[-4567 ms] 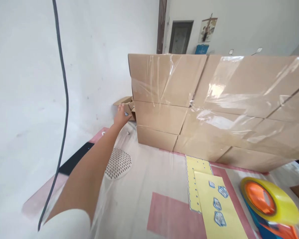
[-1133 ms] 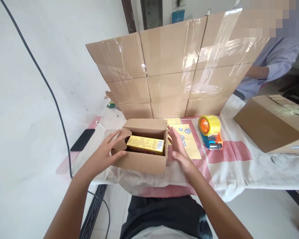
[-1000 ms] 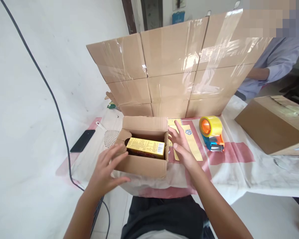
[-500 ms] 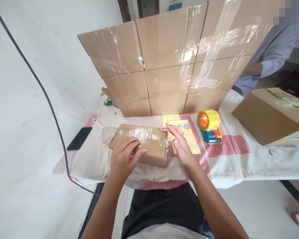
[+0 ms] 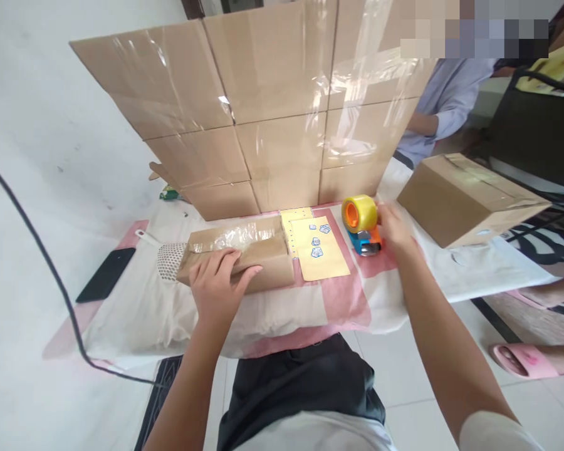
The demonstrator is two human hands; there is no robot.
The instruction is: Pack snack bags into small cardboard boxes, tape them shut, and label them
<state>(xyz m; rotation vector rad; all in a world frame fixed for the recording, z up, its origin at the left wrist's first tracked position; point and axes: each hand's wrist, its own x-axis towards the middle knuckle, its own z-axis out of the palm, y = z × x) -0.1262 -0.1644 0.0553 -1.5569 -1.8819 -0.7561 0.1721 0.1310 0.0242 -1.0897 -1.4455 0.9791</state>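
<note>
A small cardboard box (image 5: 267, 254) with clear tape over its top lies on the cloth-covered table. My left hand (image 5: 219, 279) holds it at the front, fingers over the top and thumb along the front edge. To the right, my right hand (image 5: 395, 225) is at the side of a tape dispenser (image 5: 369, 243) carrying a yellow roll of tape (image 5: 364, 212). Motion blurs that hand, and its fingertips are partly hidden behind the dispenser, so its grip is unclear. Yellow printed sheets (image 5: 324, 257) lie between the box and the dispenser.
A tall taped cardboard panel (image 5: 282, 150) stands along the back. On the right sits a larger cardboard box (image 5: 470, 200), with another person's sleeve (image 5: 455, 100) behind it. A white perforated paddle (image 5: 169, 260) and a black phone (image 5: 106, 275) lie left. A cable (image 5: 37, 244) hangs along the wall.
My right hand has left the right end of the small box and moved right to the tape dispenser. My left hand stays on the box. The view has shifted rightward.
</note>
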